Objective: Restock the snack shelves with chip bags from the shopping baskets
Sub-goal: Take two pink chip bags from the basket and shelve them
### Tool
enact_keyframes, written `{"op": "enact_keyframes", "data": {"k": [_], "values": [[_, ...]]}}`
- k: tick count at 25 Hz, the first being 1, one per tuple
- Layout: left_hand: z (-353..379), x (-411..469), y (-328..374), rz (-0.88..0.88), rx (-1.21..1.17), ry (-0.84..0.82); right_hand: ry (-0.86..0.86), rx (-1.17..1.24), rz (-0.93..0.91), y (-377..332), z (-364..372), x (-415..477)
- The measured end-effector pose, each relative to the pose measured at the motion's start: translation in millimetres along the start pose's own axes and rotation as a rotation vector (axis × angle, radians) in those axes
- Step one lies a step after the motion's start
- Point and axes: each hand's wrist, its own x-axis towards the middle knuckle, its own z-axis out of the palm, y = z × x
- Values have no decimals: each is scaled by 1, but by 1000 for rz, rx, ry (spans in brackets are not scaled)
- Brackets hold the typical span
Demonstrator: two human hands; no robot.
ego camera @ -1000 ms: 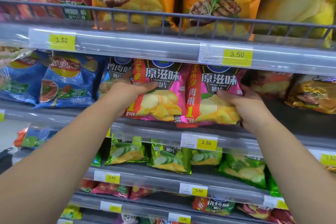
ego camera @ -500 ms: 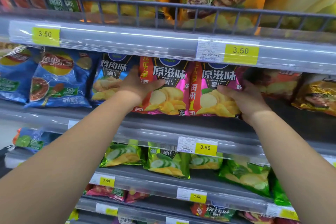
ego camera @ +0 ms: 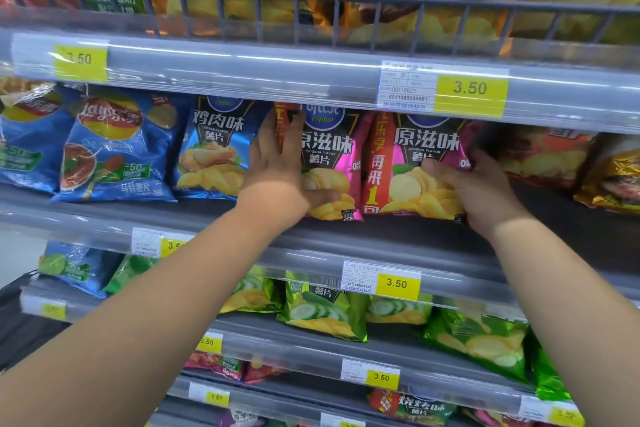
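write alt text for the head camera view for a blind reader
A person's left hand presses flat on the left pink chip bag while the right hand grips the right pink chip bag, both upright side by side on a store shelf. Blue chip bags stand to their left.

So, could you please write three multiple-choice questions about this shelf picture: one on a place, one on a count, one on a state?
1. What stands just left of the left pink original-flavor bag?
A. blue chicken-flavor bag
B. drink bottle
C. biscuit box

2. How many pink original-flavor bags stand at the hands?
A. one
B. four
C. two

3. What does the right hand do?
A. hangs free
B. grips the right pink original-flavor bag
C. carries a basket

Key:
1 A, the blue bag shows beside the left hand.
2 C, one bag per hand.
3 B, its thumb lies across the bag's front.
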Motion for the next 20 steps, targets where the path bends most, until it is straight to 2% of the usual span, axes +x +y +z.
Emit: {"op": "enact_keyframes", "data": {"k": [10,17,20], "values": [[7,16,-4,68,-9,-7,-20,-52,-16,8,3,18],[13,10,-9,79,115,96,-54,-392,46,12,-6,13],[16,0,-4,41,188,143,-71,-441,27,11,-9,7]]}}
